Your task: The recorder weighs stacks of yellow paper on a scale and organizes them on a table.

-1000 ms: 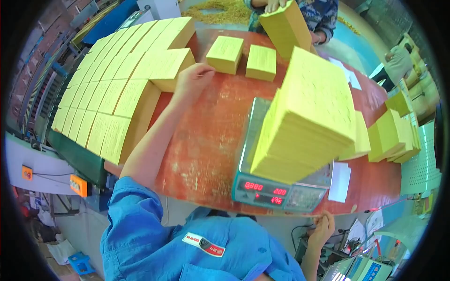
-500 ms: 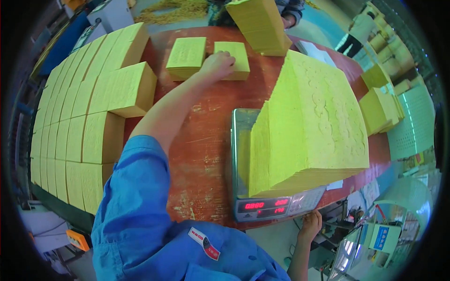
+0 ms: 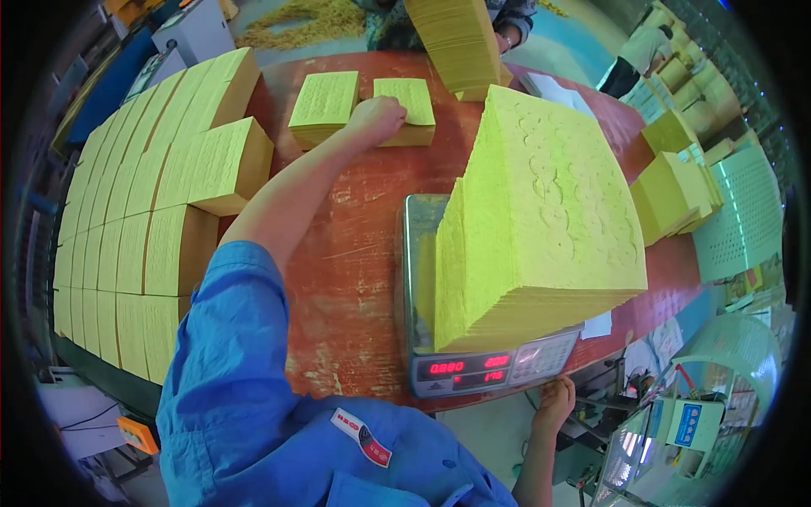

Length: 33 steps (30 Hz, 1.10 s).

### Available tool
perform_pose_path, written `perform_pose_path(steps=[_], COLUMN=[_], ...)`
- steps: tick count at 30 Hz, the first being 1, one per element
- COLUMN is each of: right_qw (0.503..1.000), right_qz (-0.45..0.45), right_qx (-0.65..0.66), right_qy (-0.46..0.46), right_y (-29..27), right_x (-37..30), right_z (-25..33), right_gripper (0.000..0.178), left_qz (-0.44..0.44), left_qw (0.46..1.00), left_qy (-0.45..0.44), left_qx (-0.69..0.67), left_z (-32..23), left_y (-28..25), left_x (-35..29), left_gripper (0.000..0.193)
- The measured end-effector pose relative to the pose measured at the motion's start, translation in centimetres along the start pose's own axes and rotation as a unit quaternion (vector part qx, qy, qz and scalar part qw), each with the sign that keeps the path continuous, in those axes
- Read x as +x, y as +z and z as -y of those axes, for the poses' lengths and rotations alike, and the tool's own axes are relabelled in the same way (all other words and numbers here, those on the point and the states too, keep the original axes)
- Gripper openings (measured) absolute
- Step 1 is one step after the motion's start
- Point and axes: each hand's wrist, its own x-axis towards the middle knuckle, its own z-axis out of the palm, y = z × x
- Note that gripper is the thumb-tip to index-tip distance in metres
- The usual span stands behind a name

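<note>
Here the left hand (image 3: pixel 378 118) reaches out to twelve o'clock across the red desk (image 3: pixel 355 279) and rests knuckles-up on the near edge of a small stack of yellow paper sheets (image 3: pixel 411 100), fingers curled over it in a loose grip, likely to draw it closer. A twin stack (image 3: pixel 322 103) lies just beside it at eleven o'clock. The right hand (image 3: pixel 553 404) hangs below the desk edge at five o'clock, holding nothing that shows, its fingers half curled. A tall yellow pile (image 3: pixel 541 220) sits on the weighing scale (image 3: pixel 460 372), presumably for weighing. Rows of finished bundles (image 3: pixel 144 220) line the nine o'clock side.
</note>
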Motion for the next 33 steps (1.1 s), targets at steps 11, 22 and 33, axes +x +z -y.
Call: perform_pose_path(steps=[11,22,33], right_qw=[0.945,0.643,0.649], right_qz=[0.221,0.600,0.742], right_qx=[-0.236,0.035,-0.153], right_qy=[-0.049,0.475,-0.065], right_y=[3.5,21.4,20.1], right_x=[-8.1,-13.8,-16.2], right_z=[7.4,1.4,11.7], right_gripper=[0.018,0.056,0.026], left_qz=[-0.220,-0.063,-0.247], left_qw=[0.973,0.983,0.611], left_qy=[0.026,-0.126,-0.410], left_qx=[-0.068,-0.118,-0.630], left_z=[-3.6,-25.8,-31.8], left_y=[-8.1,-15.0,-19.4], left_x=[-7.5,-41.3,-43.9], left_gripper=[0.014,0.009,0.016])
